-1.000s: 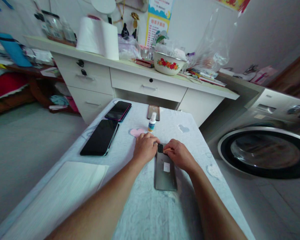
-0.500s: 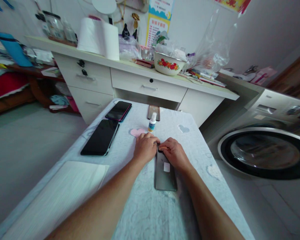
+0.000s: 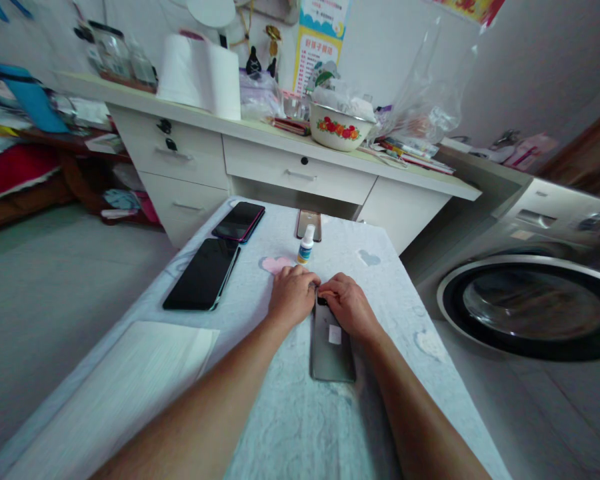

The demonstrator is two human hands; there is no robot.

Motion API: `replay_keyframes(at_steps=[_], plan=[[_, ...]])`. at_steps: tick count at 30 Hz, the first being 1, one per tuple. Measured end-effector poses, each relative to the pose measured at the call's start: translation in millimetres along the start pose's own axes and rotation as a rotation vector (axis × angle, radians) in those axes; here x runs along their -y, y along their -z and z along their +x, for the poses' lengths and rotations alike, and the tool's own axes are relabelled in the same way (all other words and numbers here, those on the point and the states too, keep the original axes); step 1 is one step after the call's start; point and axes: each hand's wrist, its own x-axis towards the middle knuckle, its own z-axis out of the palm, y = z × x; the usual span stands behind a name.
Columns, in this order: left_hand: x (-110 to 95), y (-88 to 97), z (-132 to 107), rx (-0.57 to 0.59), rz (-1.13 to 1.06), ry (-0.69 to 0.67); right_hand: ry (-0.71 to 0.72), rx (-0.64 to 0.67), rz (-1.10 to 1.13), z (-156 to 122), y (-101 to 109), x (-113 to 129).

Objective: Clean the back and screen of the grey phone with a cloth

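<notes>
A grey phone (image 3: 330, 360) lies back side up on the cloth-covered table, a small white label on its back and a dark camera block near its top edge. My left hand (image 3: 293, 293) is closed, fingertips curled against the phone's top left corner. My right hand (image 3: 349, 303) bends over the upper part of the phone. Its fingers are pinched together beside the camera block, with something small and orange-tan at their tips that I cannot make out. Just beyond my left hand a small white spray bottle (image 3: 306, 245) with a blue and yellow label stands upright.
Two dark-screened devices, a large one (image 3: 200, 275) and a smaller one (image 3: 240, 220), lie at the left. A phone case (image 3: 309, 225) lies behind the bottle. White folded sheets (image 3: 115, 380) cover the near left. Beyond stand a white desk (image 3: 300, 160) and, right, a washing machine (image 3: 530, 260).
My right fingertips have shifted slightly over the camera block, and less of the small orange-tan thing shows. The left hand stays at the corner; the view has shifted a little.
</notes>
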Motion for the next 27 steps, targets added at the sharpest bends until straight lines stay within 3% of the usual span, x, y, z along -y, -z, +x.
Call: replay_keyframes(at_steps=[9,19,27], plan=[[0.1,-1.0,-0.1,0.001,-0.002,0.011,0.032,0.132,0.155,-9.2,13.1,2.5],[0.9,-1.3,-0.1,-0.012,0.009,-0.013,-0.044,-0.027,0.035,-0.9,0.0,-3.5],[1.8,-1.0,0.0,-0.025,0.006,-0.01,-0.049,-0.05,-0.087,7.2,-7.8,-6.0]])
